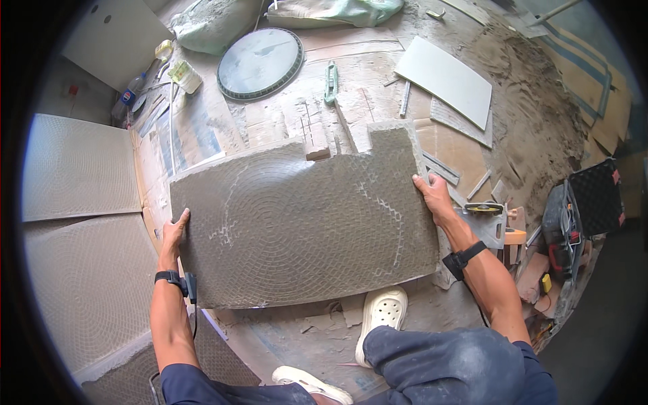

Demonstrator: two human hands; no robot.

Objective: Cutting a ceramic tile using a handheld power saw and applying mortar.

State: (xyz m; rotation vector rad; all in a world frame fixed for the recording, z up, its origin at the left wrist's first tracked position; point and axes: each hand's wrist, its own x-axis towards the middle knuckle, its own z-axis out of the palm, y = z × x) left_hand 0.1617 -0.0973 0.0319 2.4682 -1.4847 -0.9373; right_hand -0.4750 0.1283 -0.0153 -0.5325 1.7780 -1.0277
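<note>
"What lies before us, left to right?"
"Ridged panels (81, 165); then a dusty floor (533, 131) with a round disc (260, 62) and a white board (445, 81)."
"The fingers?"
"Left hand (173, 233), right hand (437, 200): fingers gripping the slab's (304, 223) opposite edges."
"And the slab?"
"Between them, over the floor: grey-brown, arc-ridged, white-streaked, notched at its far edge."

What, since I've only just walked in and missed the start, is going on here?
A person is gripping a large grey-brown tile-like panel with a ridged face and a notched far edge. The left hand holds its left edge, the right hand its right edge. Whether it is lifted or resting on something cannot be told. Beyond it lie a round grey disc with a dark ribbed rim and a white rectangular board; pale textured panels are at the left.
</note>
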